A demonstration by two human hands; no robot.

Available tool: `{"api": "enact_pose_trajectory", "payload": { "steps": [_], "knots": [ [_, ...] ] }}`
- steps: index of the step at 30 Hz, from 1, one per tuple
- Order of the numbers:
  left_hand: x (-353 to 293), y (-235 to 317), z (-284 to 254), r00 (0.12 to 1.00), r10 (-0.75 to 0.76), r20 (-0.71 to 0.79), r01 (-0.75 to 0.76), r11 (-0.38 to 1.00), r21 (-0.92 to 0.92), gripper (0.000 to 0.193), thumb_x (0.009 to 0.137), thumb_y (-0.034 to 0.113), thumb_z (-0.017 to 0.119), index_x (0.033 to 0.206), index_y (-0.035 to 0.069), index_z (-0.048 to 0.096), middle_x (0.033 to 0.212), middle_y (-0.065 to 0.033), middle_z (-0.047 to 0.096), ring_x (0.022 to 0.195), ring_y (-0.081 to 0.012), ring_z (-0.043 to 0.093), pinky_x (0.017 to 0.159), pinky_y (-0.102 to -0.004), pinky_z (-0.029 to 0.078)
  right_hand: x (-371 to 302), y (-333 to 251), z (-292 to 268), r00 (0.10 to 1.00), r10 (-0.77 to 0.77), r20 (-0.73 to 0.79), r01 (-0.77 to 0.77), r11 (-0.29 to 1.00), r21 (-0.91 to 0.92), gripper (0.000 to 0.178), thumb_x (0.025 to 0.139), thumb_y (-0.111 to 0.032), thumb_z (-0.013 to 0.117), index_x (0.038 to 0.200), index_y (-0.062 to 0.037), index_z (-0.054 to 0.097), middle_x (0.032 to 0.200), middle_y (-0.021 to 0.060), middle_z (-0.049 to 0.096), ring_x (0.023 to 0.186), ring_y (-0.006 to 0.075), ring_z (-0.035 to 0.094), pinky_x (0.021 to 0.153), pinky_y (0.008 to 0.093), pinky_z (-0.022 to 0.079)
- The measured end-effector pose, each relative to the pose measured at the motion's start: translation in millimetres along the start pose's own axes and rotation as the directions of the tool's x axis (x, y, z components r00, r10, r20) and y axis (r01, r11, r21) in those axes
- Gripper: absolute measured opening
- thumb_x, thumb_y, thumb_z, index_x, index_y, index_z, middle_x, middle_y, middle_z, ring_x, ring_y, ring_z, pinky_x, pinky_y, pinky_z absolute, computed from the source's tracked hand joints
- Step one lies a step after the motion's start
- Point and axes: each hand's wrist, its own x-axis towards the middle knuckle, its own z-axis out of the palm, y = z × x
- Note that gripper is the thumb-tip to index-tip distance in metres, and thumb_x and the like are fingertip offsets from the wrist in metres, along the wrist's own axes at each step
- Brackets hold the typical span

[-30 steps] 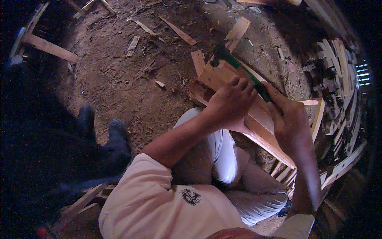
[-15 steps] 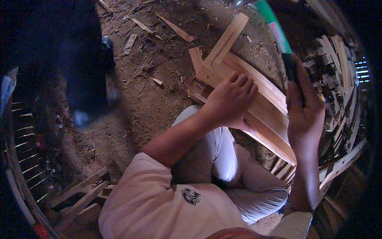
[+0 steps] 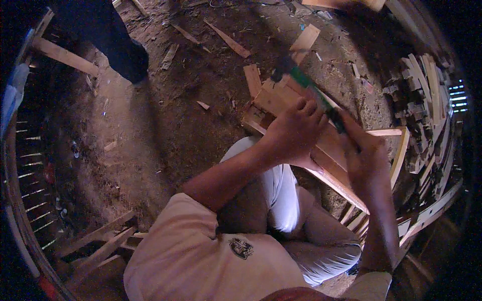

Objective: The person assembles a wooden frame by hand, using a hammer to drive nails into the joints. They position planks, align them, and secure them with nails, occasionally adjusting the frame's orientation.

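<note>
A long wooden box-like piece made of planks [image 3: 275, 98] lies slantwise over my lap and the ground before me. My left hand [image 3: 296, 129] is closed over its upper plank, fingers curled and thumb lower down on the near side. In my right hand [image 3: 369, 155] is a hammer [image 3: 303, 79] with a green handle and black grip. Its dark head is blurred by motion, low over the far left end of the wood; whether it touches cannot be told. A short wood strip [image 3: 305, 38] sticks out beyond the hammer.
Wood offcuts [image 3: 227, 39] and shavings litter the dirt floor. Stacked wood sticks [image 3: 419, 108] stand on the right, with a light wooden frame [image 3: 400, 153] nearer. Another person's dark-clothed leg [image 3: 118, 47] is at the upper left. Loose boards [image 3: 98, 236] lie at the lower left.
The hammer has swung down from its raised place to the far end of the wood. My left hand keeps its hold. The other person's leg has moved farther off.
</note>
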Motion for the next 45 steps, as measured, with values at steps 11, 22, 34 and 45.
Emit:
{"api": "enact_pose_trajectory", "payload": {
  "steps": [11,22,34,45],
  "knots": [
    [-3,-1,8,1.000,-0.009,0.016,0.008,0.997,0.077,0.114,0.055,0.085,0.071,0.121,-0.008,0.061,0.119,-0.0198,0.063,0.121,-0.0350,0.055,0.112,-0.0473,0.035,14,11,-11,0.966,-0.139,-0.220,0.128,0.990,-0.065,0.038,0.103,-0.008,0.052,0.139,0.0028,0.057,0.122,0.0184,0.071,0.106,0.0156,0.066,0.091,0.0300,0.050],
    [0,0,1,0.999,-0.016,0.028,0.014,0.996,0.084,0.109,0.053,0.085,0.071,0.114,-0.005,0.064,0.115,-0.0178,0.064,0.116,-0.0333,0.057,0.107,-0.0449,0.039,9,16,8,0.882,-0.144,-0.449,0.147,0.989,-0.029,0.050,0.092,0.002,0.060,0.142,-0.0042,0.057,0.105,0.0173,0.074,0.085,0.0129,0.066,0.073,0.0311,0.053],
    [1,-1,4,0.999,-0.025,0.038,0.023,0.999,0.042,0.109,0.053,0.084,0.072,0.113,-0.006,0.064,0.117,-0.0169,0.064,0.117,-0.0330,0.056,0.109,-0.0442,0.038,3,17,18,0.890,-0.057,-0.452,0.047,0.998,-0.033,0.046,0.098,-0.003,0.059,0.144,-0.0055,0.056,0.109,0.0150,0.075,0.087,0.0132,0.065,0.074,0.0340,0.051],
    [2,-2,6,0.996,-0.038,0.077,0.036,0.999,0.028,0.109,0.053,0.085,0.071,0.115,-0.005,0.064,0.117,-0.0194,0.063,0.118,-0.0363,0.057,0.110,-0.0461,0.038,-4,33,24,0.902,-0.237,-0.362,0.208,0.971,-0.117,0.054,0.093,-0.003,0.064,0.146,-0.0010,0.052,0.100,0.0200,0.071,0.085,0.0222,0.068,0.075,0.0359,0.052]
  ]
}}
